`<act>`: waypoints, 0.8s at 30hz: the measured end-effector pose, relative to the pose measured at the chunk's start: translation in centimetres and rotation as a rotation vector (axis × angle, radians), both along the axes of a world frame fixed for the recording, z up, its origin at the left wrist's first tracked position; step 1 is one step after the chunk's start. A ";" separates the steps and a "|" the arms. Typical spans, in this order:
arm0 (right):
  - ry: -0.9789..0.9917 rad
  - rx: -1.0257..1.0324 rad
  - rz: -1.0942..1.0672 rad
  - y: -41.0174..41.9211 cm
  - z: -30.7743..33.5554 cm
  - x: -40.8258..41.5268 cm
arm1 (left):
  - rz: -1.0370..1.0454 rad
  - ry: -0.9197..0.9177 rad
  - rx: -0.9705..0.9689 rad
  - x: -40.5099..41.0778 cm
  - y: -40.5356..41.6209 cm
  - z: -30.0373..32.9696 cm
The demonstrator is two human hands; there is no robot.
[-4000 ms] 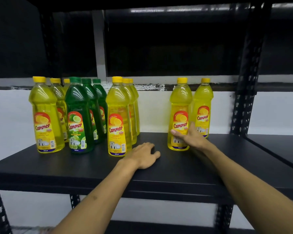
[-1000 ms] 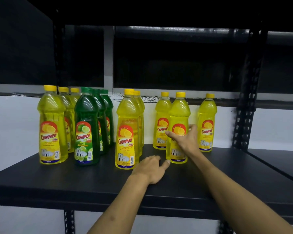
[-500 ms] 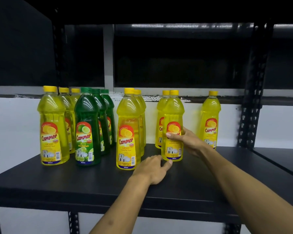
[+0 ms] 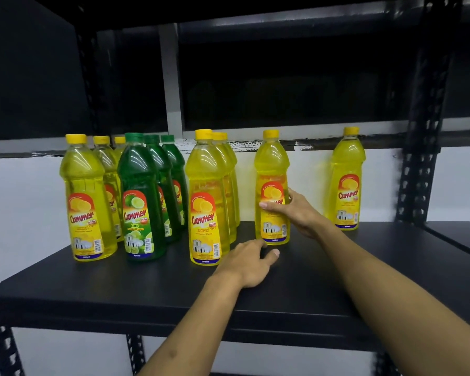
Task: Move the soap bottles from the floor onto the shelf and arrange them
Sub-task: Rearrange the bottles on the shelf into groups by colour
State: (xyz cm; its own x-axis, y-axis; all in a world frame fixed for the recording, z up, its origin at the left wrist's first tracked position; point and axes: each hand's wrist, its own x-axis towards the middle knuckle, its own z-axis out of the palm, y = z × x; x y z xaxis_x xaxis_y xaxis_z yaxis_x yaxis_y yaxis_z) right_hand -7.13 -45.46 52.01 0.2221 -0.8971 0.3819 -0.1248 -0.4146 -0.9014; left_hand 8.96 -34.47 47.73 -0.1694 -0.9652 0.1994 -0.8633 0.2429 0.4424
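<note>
Yellow and green soap bottles stand in rows on the black shelf point(image 4: 158, 291). From the left: a yellow row point(image 4: 86, 196), a green row point(image 4: 140, 199), another yellow row point(image 4: 205, 196). My right hand point(image 4: 299, 213) grips a yellow bottle point(image 4: 272, 169) around its label; the bottle stands upright on the shelf, right of the third row. Any bottle behind it is hidden. A single yellow bottle point(image 4: 346, 177) stands apart at the back right. My left hand point(image 4: 248, 263) rests on the shelf in front of the held bottle, fingers relaxed.
Black perforated uprights point(image 4: 421, 164) frame the shelf at right and left. A white wall lies behind. An upper shelf board hangs overhead. A neighbouring shelf point(image 4: 461, 234) continues to the right. Bare shelf surface stretches in front of the bottles.
My right hand has slid the held yellow bottle left, in line with the bottle behind it, which is now hidden. My left hand stays on the shelf.
</note>
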 end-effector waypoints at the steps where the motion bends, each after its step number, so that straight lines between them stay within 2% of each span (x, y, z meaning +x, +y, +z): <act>1: 0.000 -0.014 -0.017 0.1 -0.1 0.2 | 0.003 0.001 0.002 0.0 0.0 0.0; 6: 0.030 -0.065 -0.123 0.1 -0.7 1.0 | 0.016 -0.020 0.016 -0.1 0.0 0.1; 24: 0.047 -0.079 -0.123 0.8 -0.7 1.4 | 0.030 -0.030 0.018 -0.3 0.8 0.5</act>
State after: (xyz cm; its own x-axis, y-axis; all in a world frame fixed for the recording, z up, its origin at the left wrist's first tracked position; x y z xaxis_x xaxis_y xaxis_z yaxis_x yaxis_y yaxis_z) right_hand -5.78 -44.65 51.29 0.1313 -0.8863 0.4441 -0.2200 -0.4628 -0.8587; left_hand 8.62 -33.72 48.22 -0.1454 -0.9733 0.1775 -0.8829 0.2086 0.4206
